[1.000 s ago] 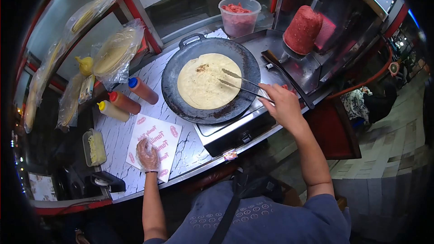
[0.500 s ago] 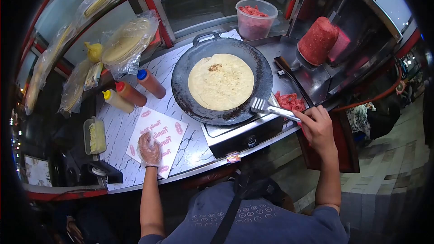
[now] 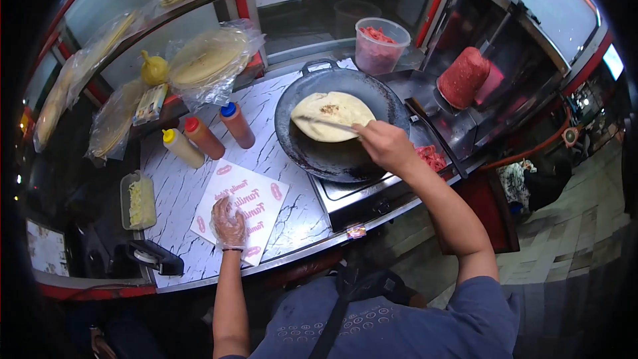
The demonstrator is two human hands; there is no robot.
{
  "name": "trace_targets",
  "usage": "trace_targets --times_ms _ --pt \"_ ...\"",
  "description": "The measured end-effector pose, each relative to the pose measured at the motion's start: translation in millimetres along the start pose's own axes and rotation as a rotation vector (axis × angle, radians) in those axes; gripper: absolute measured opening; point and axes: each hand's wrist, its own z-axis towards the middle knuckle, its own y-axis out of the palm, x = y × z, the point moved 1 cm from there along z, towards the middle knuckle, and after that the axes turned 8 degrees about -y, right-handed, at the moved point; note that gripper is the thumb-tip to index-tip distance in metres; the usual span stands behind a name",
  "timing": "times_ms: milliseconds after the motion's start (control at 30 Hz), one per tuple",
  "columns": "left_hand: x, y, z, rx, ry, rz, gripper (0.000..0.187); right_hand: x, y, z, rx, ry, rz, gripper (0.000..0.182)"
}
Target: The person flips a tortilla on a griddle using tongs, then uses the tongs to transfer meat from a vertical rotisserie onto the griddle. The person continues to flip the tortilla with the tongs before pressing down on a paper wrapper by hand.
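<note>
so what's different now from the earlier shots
The right hand moved the tongs leftward from the edge of the pan to the flatbread, whose near side has come up, lifted or folded. The gloved left hand stays on the printed paper.

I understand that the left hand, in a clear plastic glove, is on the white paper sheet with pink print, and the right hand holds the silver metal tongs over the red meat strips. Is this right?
Not over the red meat strips: the head view shows the right hand holding the silver metal tongs at the pale flatbread on the round black pan. The rest is right.
</note>
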Motion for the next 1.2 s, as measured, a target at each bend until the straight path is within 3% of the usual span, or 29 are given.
trace_targets --times_ms 33,100,167,267,367,500,600,700,767,900,1000,1133,1200 --pt "1 -1 0 -0.007 -0.011 0.011 0.045 -1 -11 8 -0.007 -0.013 -0.008 0.032" --pt "1 0 0 -0.015 -0.020 0.010 0.045 4 -44 21 0.177 0.227 0.155 0.026" --pt "-4 1 1 -0.008 0.006 0.046 0.046 23 -62 23 0.206 0.395 0.246 0.030" --pt "-16 6 0 0.035 0.110 0.075 0.049 66 -49 -8 0.169 0.574 0.377 0.039" --pt "-7 3 0 0.009 0.091 0.068 0.048 87 -25 -56 0.247 0.907 0.615 0.045" --pt "-3 0 0 -0.041 0.007 0.056 0.049 51 -56 -82 0.348 0.861 0.399 0.042" --pt "-1 0 0 -0.011 0.042 0.071 0.048 -14 -85 -71 0.142 0.732 0.378 0.040" --pt "-4 0 1 -0.039 0.043 0.084 0.049 -44 -72 -72 -0.062 0.582 0.261 0.036" --pt "-7 1 1 -0.049 0.035 0.087 0.049 -44 -52 -76 -0.055 0.525 0.150 0.031" --pt "-2 -1 0 -0.026 0.100 0.151 0.049 -31 -30 -73 0.069 0.626 0.090 0.031" --pt "-2 -1 0 -0.032 0.104 0.121 0.051 -32 -28 -74 -0.008 0.583 0.134 0.031" --pt "2 -1 -1 -0.029 0.035 0.113 0.051 -27 -41 -73 0.093 0.612 0.179 0.032" --pt "1 -1 0 -0.046 0.034 0.098 0.050 -23 -43 -80 0.037 0.611 0.168 0.033"
